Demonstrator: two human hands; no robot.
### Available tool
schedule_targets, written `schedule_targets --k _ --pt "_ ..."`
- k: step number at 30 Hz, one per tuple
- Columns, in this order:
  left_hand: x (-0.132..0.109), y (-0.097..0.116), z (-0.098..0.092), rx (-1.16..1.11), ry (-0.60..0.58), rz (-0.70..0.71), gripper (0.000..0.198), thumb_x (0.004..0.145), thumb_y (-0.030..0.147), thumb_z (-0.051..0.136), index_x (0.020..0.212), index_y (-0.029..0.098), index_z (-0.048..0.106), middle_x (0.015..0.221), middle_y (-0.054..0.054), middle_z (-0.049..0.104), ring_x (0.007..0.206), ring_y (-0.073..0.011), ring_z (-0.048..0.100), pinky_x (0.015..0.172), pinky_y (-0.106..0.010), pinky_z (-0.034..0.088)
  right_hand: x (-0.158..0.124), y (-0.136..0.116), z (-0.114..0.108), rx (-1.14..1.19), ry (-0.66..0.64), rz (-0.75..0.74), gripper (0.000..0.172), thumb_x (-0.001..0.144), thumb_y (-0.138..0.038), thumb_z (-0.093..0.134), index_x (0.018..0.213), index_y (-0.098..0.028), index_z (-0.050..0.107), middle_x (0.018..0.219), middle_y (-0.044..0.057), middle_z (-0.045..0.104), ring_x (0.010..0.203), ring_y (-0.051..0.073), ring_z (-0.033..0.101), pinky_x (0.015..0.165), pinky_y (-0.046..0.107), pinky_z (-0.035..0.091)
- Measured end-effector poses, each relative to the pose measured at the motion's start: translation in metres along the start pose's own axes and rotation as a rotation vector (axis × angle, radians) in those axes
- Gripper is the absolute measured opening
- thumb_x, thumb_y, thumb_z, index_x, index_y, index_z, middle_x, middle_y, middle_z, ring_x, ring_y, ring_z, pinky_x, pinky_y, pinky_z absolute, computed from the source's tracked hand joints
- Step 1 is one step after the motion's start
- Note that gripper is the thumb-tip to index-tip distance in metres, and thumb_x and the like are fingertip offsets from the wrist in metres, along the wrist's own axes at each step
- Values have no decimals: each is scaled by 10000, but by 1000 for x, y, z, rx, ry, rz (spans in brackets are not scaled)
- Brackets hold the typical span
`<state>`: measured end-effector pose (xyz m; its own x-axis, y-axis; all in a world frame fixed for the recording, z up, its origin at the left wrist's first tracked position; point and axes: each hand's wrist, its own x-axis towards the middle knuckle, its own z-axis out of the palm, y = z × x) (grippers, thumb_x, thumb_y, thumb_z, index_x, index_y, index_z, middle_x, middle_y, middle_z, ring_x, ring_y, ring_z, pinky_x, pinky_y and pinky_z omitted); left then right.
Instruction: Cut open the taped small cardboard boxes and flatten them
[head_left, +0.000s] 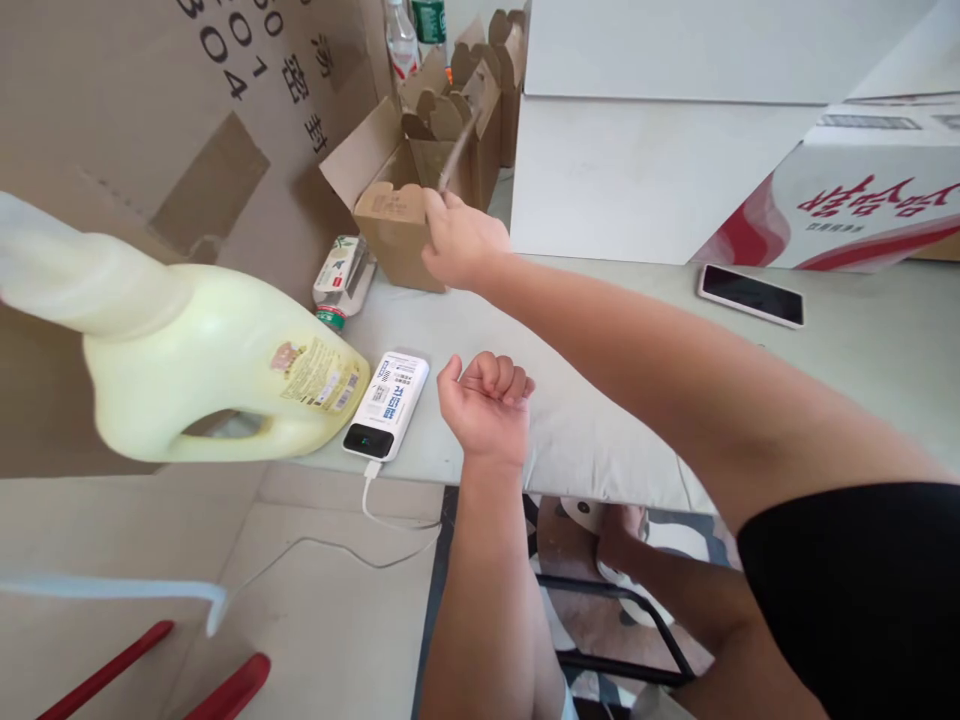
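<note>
My right hand (466, 240) reaches across to a brown cardboard box (409, 245) whose flaps stand up. Its fingers are closed on the near edge of that box, beside a thin strip of cardboard (459, 150) that sticks up; the fingertips are partly hidden. My left hand (487, 405) is held palm up over the grey-white surface, its fingers curled in loosely and nothing visible in them. Left of it lies a white power bank (388, 405) with a cable (369, 490) plugged in. A small bottle with a green cap (337, 285) lies beside the box.
A large pale-yellow jug (217, 350) leans in from the left, against a big carton (150, 150). Behind the box stand more cardboard holders and bottles (403, 45). White boxes (622, 180) and a phone (750, 295) are at the right. A black metal frame (622, 590) is below.
</note>
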<state>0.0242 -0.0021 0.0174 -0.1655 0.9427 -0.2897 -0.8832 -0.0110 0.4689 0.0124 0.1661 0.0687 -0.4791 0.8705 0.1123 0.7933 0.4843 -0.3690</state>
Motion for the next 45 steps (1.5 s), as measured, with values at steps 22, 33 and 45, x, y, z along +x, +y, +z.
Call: schedule_targets --k 22,33,45 --pt "-2 -64 8 535 -361 403 703 919 751 394 1002 184 801 1134 -118 755 1168 -300 679 1047 -407 511 -356 155 -7 965 730 417 818 856 -453 687 1552 -493 260 1217 31 708 833 235 724 686 405 590" --pt "2 -84 13 830 -345 611 360 877 572 685 891 235 811 1087 -47 769 1168 -260 679 1182 -443 444 -373 170 -22 1075 571 375 300 903 -485 652 1168 -347 672 1206 22 739 1098 244 698 946 442 598" --pt "-16 -87 12 785 -163 537 130 880 178 704 982 246 745 1286 -19 716 1472 -273 499 1230 -474 407 -384 182 -21 981 588 181 299 947 -574 560 954 -285 635 1203 60 684 1307 299 599 1123 534 461"
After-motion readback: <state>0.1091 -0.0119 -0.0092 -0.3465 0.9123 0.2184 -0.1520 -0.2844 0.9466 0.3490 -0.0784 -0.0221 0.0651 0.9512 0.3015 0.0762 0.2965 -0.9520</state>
